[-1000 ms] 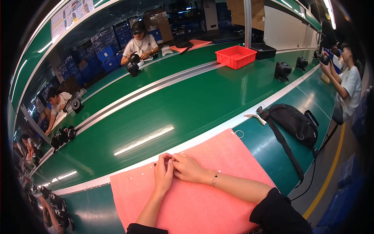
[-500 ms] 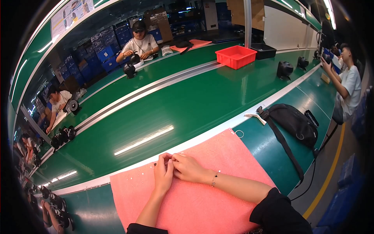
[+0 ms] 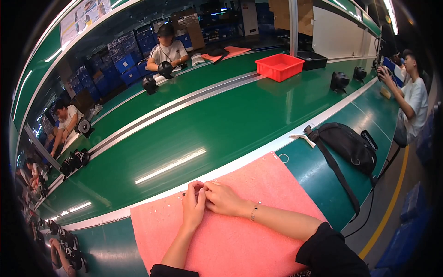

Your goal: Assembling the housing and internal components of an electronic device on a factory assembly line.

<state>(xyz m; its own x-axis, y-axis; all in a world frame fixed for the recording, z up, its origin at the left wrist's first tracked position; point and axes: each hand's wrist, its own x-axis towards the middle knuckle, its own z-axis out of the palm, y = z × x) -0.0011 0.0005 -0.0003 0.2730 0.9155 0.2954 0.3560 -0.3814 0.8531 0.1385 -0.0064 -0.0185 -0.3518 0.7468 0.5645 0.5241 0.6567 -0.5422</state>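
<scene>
— Head view first: where are the hands?

— Both rest on the pink mat [image 3: 240, 231] at the near edge of the green counter [image 3: 207, 124]. The left hand [image 3: 193, 207] lies palm down with fingers curled, and the right hand [image 3: 224, 197] presses against it from the side; their fingertips meet at the mat's far edge.

— Holding anything?

— Whatever sits between the fingertips is too small to make out. The left hand looks loosely closed, the right hand curled against it, but I cannot tell whether either grips something. Tiny screws [image 3: 162, 210] lie scattered on the mat just left of the left hand.

— And around them?

— A black bag [image 3: 346, 145] lies on the counter to the right of the mat, its strap trailing toward the near edge. Farther off, a red bin [image 3: 279, 67] stands beside the conveyor strip [image 3: 175, 108]. Other people sit at the counter across and to the right.
</scene>
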